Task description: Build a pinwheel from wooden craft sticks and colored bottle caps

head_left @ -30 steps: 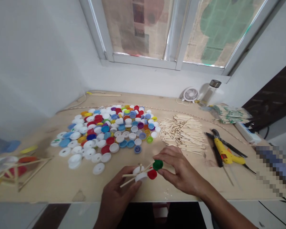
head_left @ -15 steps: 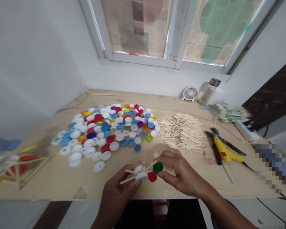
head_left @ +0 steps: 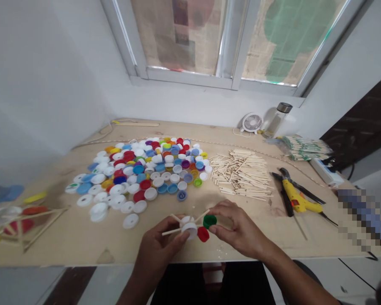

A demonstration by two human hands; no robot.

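Near the front edge of the wooden table (head_left: 82, 241), my left hand (head_left: 158, 250) is closed on a small assembly of white bottle caps (head_left: 189, 228) with thin wooden sticks (head_left: 171, 231) poking out of it. A red cap (head_left: 203, 234) sits at the end of one stick. My right hand (head_left: 238, 228) pinches a green cap (head_left: 209, 220) against the end of another stick, right beside the red one.
A wide spread of coloured and white bottle caps (head_left: 146, 173) lies behind my hands. A pile of short wooden sticks (head_left: 241, 173) is to the right of it, then a yellow glue gun and pliers (head_left: 294, 197). A small fan (head_left: 251, 123) and bottle (head_left: 277, 116) stand at the back; another cap-and-stick build (head_left: 15, 220) lies far left.
Both hands keep their hold on the cap-and-stick assembly and have turned it slightly. The view has tilted a little, with nothing else on the table moved.
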